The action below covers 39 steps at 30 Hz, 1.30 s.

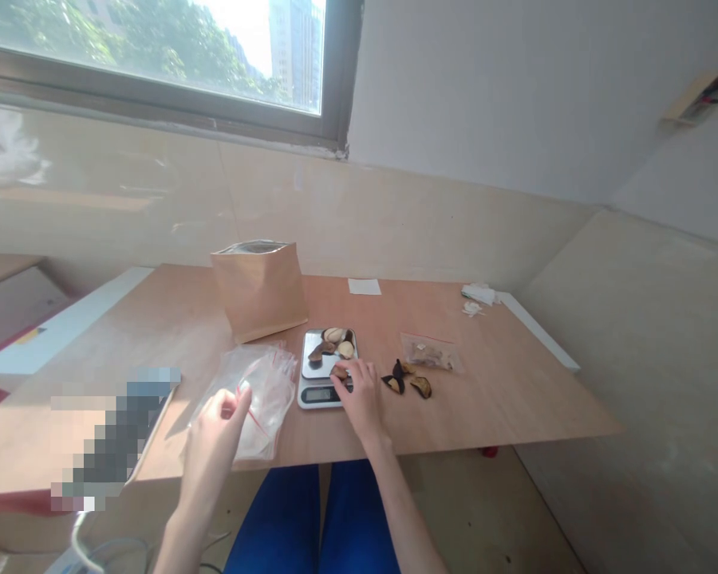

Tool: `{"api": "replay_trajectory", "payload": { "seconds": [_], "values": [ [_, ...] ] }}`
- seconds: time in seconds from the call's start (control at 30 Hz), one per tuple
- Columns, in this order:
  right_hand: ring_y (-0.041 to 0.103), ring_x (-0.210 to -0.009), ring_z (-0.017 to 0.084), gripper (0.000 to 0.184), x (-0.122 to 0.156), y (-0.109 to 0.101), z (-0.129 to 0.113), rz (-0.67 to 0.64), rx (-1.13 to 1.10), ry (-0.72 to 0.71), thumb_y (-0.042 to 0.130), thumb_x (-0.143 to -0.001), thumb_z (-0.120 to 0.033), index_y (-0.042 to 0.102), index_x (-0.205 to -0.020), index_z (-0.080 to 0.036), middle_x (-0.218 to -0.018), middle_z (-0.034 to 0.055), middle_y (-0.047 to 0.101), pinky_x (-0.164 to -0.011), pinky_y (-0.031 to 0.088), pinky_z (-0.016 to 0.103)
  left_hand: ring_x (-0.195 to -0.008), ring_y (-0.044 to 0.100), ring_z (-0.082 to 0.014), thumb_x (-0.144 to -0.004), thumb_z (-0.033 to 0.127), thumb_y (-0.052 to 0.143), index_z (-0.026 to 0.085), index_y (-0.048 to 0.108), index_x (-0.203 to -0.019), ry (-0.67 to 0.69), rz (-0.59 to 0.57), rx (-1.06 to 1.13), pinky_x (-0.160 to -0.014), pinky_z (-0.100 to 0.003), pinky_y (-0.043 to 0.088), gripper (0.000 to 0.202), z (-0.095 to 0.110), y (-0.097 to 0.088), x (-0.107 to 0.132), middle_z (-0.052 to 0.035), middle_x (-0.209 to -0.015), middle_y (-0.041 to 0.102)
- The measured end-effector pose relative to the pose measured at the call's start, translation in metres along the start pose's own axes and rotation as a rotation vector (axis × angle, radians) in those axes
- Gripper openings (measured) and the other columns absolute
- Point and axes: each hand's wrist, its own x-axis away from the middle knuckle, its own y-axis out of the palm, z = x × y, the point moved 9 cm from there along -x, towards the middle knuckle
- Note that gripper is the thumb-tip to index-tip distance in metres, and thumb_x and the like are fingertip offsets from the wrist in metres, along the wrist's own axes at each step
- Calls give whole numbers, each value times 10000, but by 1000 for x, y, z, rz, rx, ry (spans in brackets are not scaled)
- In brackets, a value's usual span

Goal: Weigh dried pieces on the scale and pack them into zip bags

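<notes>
My left hand [220,421] is closed over a pile of clear zip bags [275,383] with red seal lines. Its thumb and curled fingers pinch what looks like the edge of the top bag. At the front of a small white digital scale [305,399], my right hand [364,399] is closed on a brown dried slice [338,371] between thumb and fingers. Several pale and brown dried slices [333,336] lie on the scale's metal plate. To the right of that hand are a few dark dried pieces [420,387] on the table.
An open brown paper pouch [260,291] stands behind the bags. A filled zip bag [434,353] lies to the right, with a white card [364,286] and crumpled wrappers [479,295] farther back. A blurred-out flat device [123,430] sits at left on the wooden table [514,406].
</notes>
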Motion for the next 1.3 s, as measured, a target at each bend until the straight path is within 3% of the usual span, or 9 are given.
{"api": "replay_trajectory", "payload": {
  "seconds": [0.13, 0.3, 0.5, 0.57, 0.63, 0.77, 1.0, 1.13, 1.3],
  "values": [
    [547, -862, 219, 258, 0, -38, 51, 239, -36, 227, 497, -882, -376, 617, -961, -161, -899, 89, 640, -790, 410, 360, -641, 533, -242, -783, 680, 296, 230, 438, -602, 20, -54, -99, -638, -368, 420, 506, -1, 20, -15, -34, -646, 495],
    [526, -952, 264, 371, 21, -65, 91, 349, 27, 306, 410, -901, -433, 632, -973, -144, -981, 143, 608, -845, 394, 437, -868, 548, -322, -809, 657, 254, 223, 494, -676, 91, 145, -23, -820, -509, 420, 514, 13, 5, -17, -79, -749, 478],
    [575, -878, 215, 220, 110, -39, 59, 128, -192, 336, 410, -921, -273, 622, -887, -228, -895, 72, 606, -764, 465, 361, -1249, 370, -264, -822, 433, 493, 188, 527, -1016, 460, 615, 217, -1055, -464, 280, 314, 97, -65, -32, -119, -1222, 437],
    [576, -906, 219, 207, 135, -28, 38, 40, -199, 325, 422, -912, -230, 624, -873, -254, -923, 69, 601, -779, 471, 368, -1313, 293, -265, -847, 431, 466, 174, 472, -1176, 519, 680, 210, -1051, -521, 221, 417, 120, -77, -58, -100, -1357, 354],
    [575, -941, 227, 206, 146, -25, 16, 4, -186, 270, 434, -897, -196, 626, -886, -269, -969, 73, 593, -802, 471, 382, -1341, 244, -288, -846, 476, 422, 138, 471, -1184, 505, 597, 169, -1044, -558, 164, 481, 134, -75, -94, -76, -1395, 325],
    [591, -940, 193, 223, 122, -29, -24, -52, -296, 170, 412, -895, -145, 605, -918, -253, -958, 64, 591, -810, 496, 335, -1251, 407, -305, -798, 404, 488, 138, 584, -852, 498, 418, 133, -1044, -506, 275, 288, 138, -57, -126, -86, -1323, 446],
    [531, -1114, 165, 311, 33, -40, -84, -16, -481, -38, 370, -903, -105, 549, -1128, -225, -1125, 74, 589, -972, 457, 347, -1127, 455, -303, -851, 347, 481, 188, 584, -996, 465, 607, 2, -969, -510, 347, 239, 111, -60, -33, -85, -927, 645],
    [427, -1261, 168, 388, 1, -23, -108, -41, -466, -133, 348, -918, -138, 479, -1277, -209, -1282, 78, 532, -1073, 381, 387, -1216, 420, -326, -838, 437, 506, 135, 579, -1113, 516, 638, -104, -985, -492, 326, 415, 96, -57, -4, -192, -1288, 483],
    [454, -1251, 198, 377, -5, 9, -118, -150, -325, -172, 329, -926, -148, 527, -1248, -135, -1260, 104, 575, -1043, 414, 384, -915, 649, -238, -827, 465, 506, 252, 675, -988, 451, 258, -52, -697, -291, 461, 317, 62, -31, -24, -50, -989, 701]
  ]
}}
